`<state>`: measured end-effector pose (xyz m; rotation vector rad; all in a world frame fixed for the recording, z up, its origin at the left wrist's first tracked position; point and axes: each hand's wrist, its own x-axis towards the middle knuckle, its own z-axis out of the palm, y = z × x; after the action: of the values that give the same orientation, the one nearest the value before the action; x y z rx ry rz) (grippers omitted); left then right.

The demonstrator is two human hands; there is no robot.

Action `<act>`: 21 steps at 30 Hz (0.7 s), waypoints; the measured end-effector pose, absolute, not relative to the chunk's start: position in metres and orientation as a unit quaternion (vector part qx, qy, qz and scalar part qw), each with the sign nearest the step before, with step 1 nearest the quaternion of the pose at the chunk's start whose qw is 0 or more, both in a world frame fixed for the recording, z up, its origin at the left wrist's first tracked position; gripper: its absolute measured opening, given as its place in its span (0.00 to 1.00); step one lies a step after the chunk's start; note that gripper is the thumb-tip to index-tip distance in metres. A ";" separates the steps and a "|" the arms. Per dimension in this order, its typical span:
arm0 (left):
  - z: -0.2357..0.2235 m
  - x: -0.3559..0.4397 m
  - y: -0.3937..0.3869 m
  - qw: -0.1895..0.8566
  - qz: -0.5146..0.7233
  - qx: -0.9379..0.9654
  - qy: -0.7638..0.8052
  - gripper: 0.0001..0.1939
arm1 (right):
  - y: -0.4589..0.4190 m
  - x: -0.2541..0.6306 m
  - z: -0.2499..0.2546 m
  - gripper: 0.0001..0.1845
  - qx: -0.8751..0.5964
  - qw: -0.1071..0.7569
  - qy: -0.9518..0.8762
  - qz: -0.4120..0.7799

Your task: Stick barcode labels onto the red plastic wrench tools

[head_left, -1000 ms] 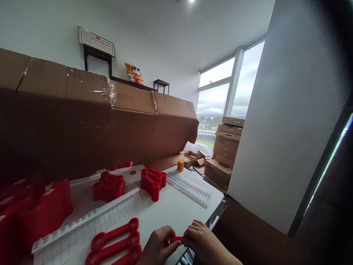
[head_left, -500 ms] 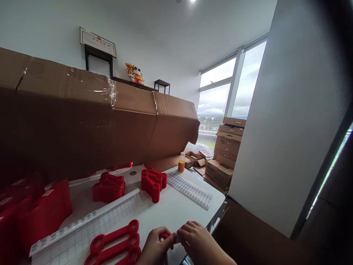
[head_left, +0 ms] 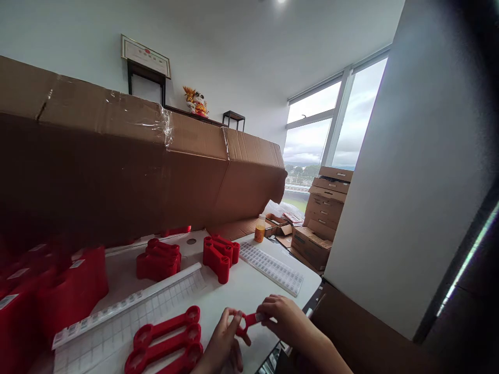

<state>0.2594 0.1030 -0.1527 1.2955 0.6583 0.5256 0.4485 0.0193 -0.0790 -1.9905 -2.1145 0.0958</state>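
Gripping smooth red ring-ended bar [head_left: 250,320], both hands [head_left: 284,313]; similar bars [head_left: 166,348] lying near, on white tabletop [head_left: 259,283].

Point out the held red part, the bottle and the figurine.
Held red part [head_left: 251,320], head view: on its bar.
Bottle [head_left: 259,232], head view: on its body.
Figurine [head_left: 200,106], head view: on its torso.

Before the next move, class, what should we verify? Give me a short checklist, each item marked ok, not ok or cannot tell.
1. Left hand gripping the ring end of the held red piece: ok.
2. Right hand holding its other end: ok.
3. White label on that piece stuck flat: cannot tell, too small to judge.
4. Left-hand label sheet lying flat: not ok, its far long edge curls up.
5. Bottle standing upright, clear of both hands: ok.
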 end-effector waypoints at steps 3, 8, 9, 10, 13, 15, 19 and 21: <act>-0.150 0.255 0.100 0.718 0.231 0.589 0.288 0.41 | 0.033 0.471 -0.069 0.14 -0.720 0.132 -0.681 0.001; -0.159 0.260 0.100 0.706 0.222 0.620 0.259 0.39 | 0.061 0.465 -0.069 0.12 -0.699 0.118 -0.704 0.033; -0.162 0.262 0.100 0.703 0.223 0.625 0.258 0.38 | 0.069 0.458 -0.072 0.11 -0.686 0.110 -0.718 0.048; -0.165 0.264 0.100 0.700 0.224 0.628 0.257 0.37 | 0.077 0.450 -0.075 0.10 -0.673 0.100 -0.730 0.061; -0.173 0.267 0.100 0.694 0.226 0.632 0.259 0.33 | 0.101 0.432 -0.087 0.12 -0.652 0.066 -0.750 0.088; -0.179 0.269 0.101 0.692 0.228 0.632 0.262 0.31 | 0.114 0.425 -0.091 0.13 -0.654 0.044 -0.749 0.094; -0.191 0.274 0.107 0.685 0.216 0.643 0.265 0.26 | 0.124 0.415 -0.087 0.17 -0.657 0.039 -0.748 0.080; -0.193 0.277 0.110 0.683 0.205 0.649 0.265 0.23 | 0.125 0.403 -0.081 0.19 -0.643 0.064 -0.761 0.060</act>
<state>0.2773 0.1101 -0.1928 1.4545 0.5950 0.4590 0.4033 0.1254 -0.0808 -1.9412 -2.2989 0.1812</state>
